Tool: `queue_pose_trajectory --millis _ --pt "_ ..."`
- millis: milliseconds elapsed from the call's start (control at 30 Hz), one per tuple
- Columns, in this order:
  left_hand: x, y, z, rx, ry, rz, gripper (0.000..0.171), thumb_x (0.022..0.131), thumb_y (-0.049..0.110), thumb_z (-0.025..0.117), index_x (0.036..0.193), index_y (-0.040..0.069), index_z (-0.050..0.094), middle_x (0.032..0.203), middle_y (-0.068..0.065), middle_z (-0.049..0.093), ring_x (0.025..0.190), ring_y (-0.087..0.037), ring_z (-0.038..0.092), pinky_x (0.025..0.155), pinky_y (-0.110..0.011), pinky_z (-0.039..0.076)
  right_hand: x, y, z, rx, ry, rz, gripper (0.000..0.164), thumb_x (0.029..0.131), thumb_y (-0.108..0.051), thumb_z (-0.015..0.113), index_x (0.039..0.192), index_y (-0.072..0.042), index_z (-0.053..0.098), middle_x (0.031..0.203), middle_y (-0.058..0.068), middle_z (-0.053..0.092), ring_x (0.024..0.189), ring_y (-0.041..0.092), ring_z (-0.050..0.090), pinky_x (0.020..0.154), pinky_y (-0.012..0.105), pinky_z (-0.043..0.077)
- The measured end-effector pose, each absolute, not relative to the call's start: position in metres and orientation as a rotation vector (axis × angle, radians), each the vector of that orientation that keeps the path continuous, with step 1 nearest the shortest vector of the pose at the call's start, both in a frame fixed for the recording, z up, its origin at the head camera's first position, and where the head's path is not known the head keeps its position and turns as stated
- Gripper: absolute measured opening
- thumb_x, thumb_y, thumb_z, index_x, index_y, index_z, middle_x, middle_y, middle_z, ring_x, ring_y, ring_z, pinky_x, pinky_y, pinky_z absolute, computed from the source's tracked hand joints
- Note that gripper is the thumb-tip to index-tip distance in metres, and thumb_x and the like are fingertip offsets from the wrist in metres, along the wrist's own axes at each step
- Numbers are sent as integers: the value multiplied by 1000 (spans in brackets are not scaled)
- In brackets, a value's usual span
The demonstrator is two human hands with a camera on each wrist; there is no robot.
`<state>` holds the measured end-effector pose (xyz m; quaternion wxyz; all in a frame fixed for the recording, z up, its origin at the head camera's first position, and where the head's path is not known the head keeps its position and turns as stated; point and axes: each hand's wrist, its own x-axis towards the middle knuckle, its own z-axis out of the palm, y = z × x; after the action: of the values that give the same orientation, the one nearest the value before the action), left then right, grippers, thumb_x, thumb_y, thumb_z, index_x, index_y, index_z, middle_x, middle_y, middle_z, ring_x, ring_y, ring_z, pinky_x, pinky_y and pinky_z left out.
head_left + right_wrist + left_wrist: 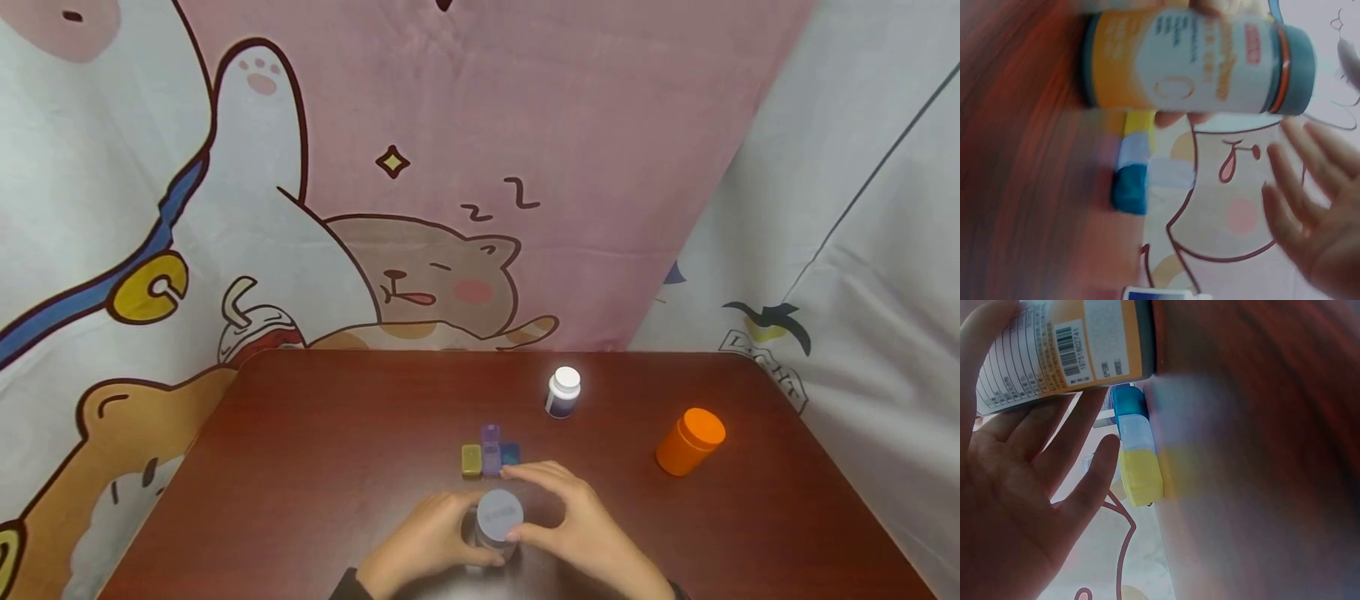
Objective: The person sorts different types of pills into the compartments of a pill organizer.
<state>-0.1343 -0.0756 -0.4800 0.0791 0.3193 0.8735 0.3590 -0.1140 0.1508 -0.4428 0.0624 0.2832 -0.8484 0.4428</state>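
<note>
A supplement bottle (pixel 1185 62) with an orange and white label and a grey screw cap (pixel 500 514) stands upright near the front of the table. My left hand (pixel 431 533) grips its body, with the thumb and fingers wrapped round opposite sides. Beside the cap is my right hand (pixel 581 521), thumb and fingers spread; in the head view its thumb tip overlaps the cap's edge. Just beyond the bottle lies a small pill box with a yellow compartment (pixel 471 460), a purple compartment (pixel 491 461) whose lid is flipped up, and a blue compartment (pixel 1129 403), partly hidden by the right fingers in the head view.
A white bottle (pixel 563 392) with a dark label stands toward the back of the brown table (pixel 337 442). Farther right is an orange jar (pixel 690 442). A cartoon-printed cloth (pixel 600 167) hangs behind the table's back edge.
</note>
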Motion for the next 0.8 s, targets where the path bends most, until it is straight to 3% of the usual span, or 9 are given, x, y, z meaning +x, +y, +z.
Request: queue_pose_trajectory --millis 167,333,500,800 --pt "-134 -76 -481 968 2615 1066 52 73 49 82 118 28 65 101 21 68 90 6 60 76 -21 50 -99 143 -436 609 -2689 1087 61 76 -54 76 132 -39 57 126 -21 61 115 7 58 94 41 53" --pt "-133 -76 -480 941 2609 1073 52 74 50 80 119 29 66 103 21 68 91 5 60 77 -22 50 -90 132 -436 502 -2710 706 74 73 -73 66 131 -28 60 121 -12 66 108 9 62 90 43 54" --pt "-133 -76 -479 922 2617 1054 55 74 47 81 123 28 65 110 17 69 98 1 62 82 -26 52 -87 124 -442 463 -2663 653 77 70 -76 67 124 -21 65 107 -11 67 96 3 60 83 35 55" --pt "-132 -77 -479 924 2655 1018 60 71 44 83 124 24 65 112 12 71 99 -5 65 84 -29 52 -83 116 -446 345 -2670 711 70 64 -77 70 107 -22 67 93 -16 64 82 2 57 73 29 52"
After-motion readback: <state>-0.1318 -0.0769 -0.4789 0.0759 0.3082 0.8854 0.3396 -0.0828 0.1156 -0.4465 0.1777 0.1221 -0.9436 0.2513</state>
